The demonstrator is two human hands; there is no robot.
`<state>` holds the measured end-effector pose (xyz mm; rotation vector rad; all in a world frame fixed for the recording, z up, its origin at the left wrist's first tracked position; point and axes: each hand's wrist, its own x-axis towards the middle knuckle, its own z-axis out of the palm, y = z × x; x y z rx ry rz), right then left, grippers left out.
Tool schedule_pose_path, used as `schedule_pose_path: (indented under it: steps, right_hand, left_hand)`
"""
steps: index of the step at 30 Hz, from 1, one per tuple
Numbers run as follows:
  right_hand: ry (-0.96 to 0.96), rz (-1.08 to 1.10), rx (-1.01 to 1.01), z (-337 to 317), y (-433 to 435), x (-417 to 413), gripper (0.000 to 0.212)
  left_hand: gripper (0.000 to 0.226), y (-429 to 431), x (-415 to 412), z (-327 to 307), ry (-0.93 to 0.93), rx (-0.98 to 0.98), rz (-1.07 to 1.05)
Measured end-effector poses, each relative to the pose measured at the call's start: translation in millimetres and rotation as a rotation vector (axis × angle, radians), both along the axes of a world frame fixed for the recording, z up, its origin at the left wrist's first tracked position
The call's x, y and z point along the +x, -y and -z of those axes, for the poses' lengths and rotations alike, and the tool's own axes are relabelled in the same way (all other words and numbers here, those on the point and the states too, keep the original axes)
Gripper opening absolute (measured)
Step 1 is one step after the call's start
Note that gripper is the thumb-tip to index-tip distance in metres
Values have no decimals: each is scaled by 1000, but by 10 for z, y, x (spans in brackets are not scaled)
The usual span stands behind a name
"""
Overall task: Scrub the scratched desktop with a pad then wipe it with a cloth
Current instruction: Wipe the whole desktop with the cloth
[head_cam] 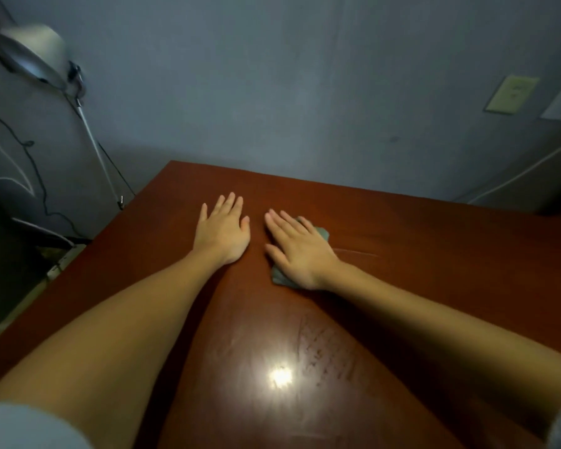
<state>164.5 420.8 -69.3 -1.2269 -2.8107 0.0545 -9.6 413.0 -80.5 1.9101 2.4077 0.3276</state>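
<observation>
The right hand lies flat, fingers straight and a little spread, pressing a grey-green pad onto the desktop about midway between its left and right edges, well back from the near edge. I take it for the pad, though it could be the cloth. The left hand rests palm down just beside it, fingers straight, holding nothing. Scuffed scratches show plainly in the glare near the near edge, so I judge the scrubbing unfinished there. No second cloth is in sight, and the wiping looks not yet done.
</observation>
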Motion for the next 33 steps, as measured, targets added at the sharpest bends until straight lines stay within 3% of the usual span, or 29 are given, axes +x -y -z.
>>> schedule_pose_path:
  steps: [3,5,10,15,19,24,29,33]
  right_hand:
    - [22,55,6,-52,-89,488,67]
    - [37,155,-22,-69,-349,653,60]
    - [40,345,-49,-69,-859,168,63]
    - [-15,139,-44,-6,-191,-447,61]
    - [-32,-59,18,20,483,89,71]
    - [41,126,-15,-82,104,686,63]
    - [30,336,-46,-21,-388,137,58]
    - [-23,307,-61,-24,19,-261,58]
  left_hand:
    - [55,-2,-10,2,-4,-8,14]
    - [55,1,-8,13,-9,-7,12]
    - [55,-9,-13,17,0,5,3]
    - [54,-11,-7,7,18,10,1]
    - [53,7,-3,-2,28,17,10]
    - [52,11,-7,6,16,20,21]
    - [52,14,-12,13,35,29,18]
    - [53,86,39,-64,71,205,-27]
